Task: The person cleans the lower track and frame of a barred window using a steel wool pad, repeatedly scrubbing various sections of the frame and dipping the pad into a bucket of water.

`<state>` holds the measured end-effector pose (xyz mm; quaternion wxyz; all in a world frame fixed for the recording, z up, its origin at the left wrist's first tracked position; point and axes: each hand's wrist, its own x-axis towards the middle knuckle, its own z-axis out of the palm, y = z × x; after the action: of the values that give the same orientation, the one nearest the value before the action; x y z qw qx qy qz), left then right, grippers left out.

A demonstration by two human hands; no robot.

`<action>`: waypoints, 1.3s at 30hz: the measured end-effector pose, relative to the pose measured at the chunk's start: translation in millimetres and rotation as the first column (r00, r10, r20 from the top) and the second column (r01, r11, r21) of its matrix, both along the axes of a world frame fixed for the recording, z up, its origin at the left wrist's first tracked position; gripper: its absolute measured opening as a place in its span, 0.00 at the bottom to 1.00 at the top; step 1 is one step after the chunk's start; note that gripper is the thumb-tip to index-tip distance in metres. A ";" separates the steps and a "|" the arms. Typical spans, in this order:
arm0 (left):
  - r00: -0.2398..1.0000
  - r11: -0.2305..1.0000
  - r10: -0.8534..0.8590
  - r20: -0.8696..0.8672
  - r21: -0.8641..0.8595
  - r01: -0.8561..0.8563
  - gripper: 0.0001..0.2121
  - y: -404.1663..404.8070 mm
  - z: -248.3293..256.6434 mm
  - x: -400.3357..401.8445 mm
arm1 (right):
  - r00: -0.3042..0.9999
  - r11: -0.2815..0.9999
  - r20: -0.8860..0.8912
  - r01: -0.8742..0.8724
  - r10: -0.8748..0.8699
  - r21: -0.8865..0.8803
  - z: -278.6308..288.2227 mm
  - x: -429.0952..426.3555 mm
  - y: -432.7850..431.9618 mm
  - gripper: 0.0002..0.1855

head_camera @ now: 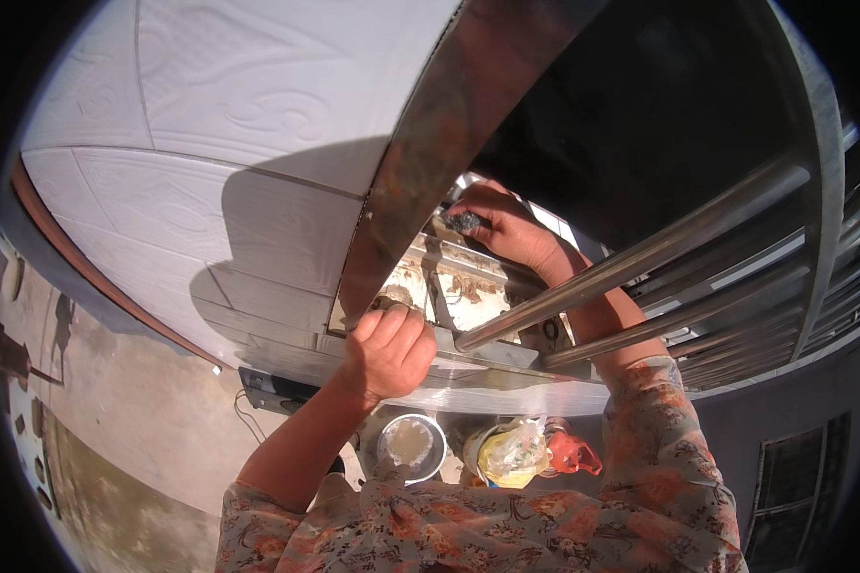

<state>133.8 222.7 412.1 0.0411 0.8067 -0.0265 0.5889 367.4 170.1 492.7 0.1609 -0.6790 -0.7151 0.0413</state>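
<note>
My right hand (502, 222) reaches between the metal bars of a window grille (638, 247) and grips a dark grey scouring pad (463, 221) beside the window frame. My left hand (394, 351) is closed over the lower end of a shiny metal frame edge (430, 143), its knuckles facing up; whether it holds anything else is hidden. Between the hands lies a window track (466, 261) with brown dirt on and around it, in sunlight. A dark pane (631, 114) stands above my right hand.
White embossed wall tiles (279, 93) cover the left side. Below the sill are a metal basin (411, 448) of cloudy water, a container lined with a yellow plastic bag (512, 455), a red plastic bag (573, 453) and a black appliance (276, 392) on the concrete floor.
</note>
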 end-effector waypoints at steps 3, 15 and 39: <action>0.997 1.000 -0.010 0.070 0.014 0.009 0.06 3.3 -7.0 3.0 | 0.978 0.986 -0.173 0.096 -0.119 -0.135 8.4 17.6 -38.9 0.19; 0.999 1.000 -0.031 0.037 0.004 0.031 0.05 -5.4 3.1 0.7 | 0.893 0.895 -0.062 0.446 -0.445 0.012 -10.3 10.1 -74.3 0.17; 0.588 0.433 -0.807 -0.055 -0.732 0.526 0.09 -71.3 58.1 11.4 | 0.360 0.428 -0.916 0.866 -0.179 0.257 -25.5 -60.3 -142.2 0.13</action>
<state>145.2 151.4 470.1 0.5564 0.7577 -0.1378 0.3120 307.1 27.9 467.2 0.7108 -0.6682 -0.2192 -0.0146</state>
